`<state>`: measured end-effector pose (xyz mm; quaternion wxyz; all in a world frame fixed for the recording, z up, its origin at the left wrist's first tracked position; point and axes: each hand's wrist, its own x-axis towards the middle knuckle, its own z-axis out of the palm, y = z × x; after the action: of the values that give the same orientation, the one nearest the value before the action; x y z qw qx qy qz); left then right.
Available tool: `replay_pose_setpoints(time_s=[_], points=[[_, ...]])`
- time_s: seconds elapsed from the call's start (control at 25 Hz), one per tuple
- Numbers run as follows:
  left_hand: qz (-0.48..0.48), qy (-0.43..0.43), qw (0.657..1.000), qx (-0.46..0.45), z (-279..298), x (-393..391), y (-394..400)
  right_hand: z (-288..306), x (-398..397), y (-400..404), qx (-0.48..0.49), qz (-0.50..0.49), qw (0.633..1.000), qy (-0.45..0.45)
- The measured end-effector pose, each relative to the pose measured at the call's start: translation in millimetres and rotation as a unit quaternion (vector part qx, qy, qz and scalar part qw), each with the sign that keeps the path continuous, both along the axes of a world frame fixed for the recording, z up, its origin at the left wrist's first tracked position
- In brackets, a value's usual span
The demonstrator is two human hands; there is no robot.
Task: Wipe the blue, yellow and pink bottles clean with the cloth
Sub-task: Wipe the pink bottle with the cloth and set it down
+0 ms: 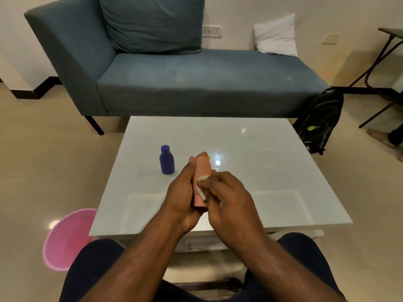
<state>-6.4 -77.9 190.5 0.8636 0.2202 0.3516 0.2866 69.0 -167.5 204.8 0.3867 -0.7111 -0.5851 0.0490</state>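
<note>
White table (272,171) at frame centre: one blue bottle (167,160) stands; left hand (184,192) grips one pink bottle (202,177), right hand (231,199) pinches one cloth (201,186) against it.

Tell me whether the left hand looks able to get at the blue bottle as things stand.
Probably not right away: the left hand is wrapped round the pink bottle while the right hand rubs it with the cloth. The blue bottle stands close by on the table, with nothing between.
</note>
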Motion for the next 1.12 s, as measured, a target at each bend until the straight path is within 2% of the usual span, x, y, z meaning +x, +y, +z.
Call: replay_pose_setpoints(time_s=[0.12, 0.36, 0.56, 0.72, 0.92, 1.04, 1.12], points=[[0.019, 0.007, 1.0, -0.021, -3, 3, 3, -1, 6, -2, -0.013, -0.016, 0.999, 0.039], [0.093, -0.017, 0.991, -0.093, 9, 8, 6, -6, -3, -6, 0.031, -0.019, 0.999, -0.04], [0.145, -0.042, 0.98, -0.132, 8, 12, 4, -10, 5, 1, 0.105, -0.067, 0.991, 0.044], [0.177, -0.034, 0.975, -0.132, -1, 18, 10, -15, -2, 2, 0.11, -0.046, 0.993, -0.004], [0.212, -0.054, 0.965, -0.148, 2, 20, 13, -12, 10, 5, 0.108, -0.077, 0.984, 0.116], [0.248, -0.045, 0.956, -0.151, 1, 28, 17, -13, -1, 2, 0.105, -0.061, 0.991, 0.051], [0.23, -0.039, 0.961, -0.146, 6, 29, 16, -13, 1, 2, 0.119, -0.032, 0.992, -0.012]])
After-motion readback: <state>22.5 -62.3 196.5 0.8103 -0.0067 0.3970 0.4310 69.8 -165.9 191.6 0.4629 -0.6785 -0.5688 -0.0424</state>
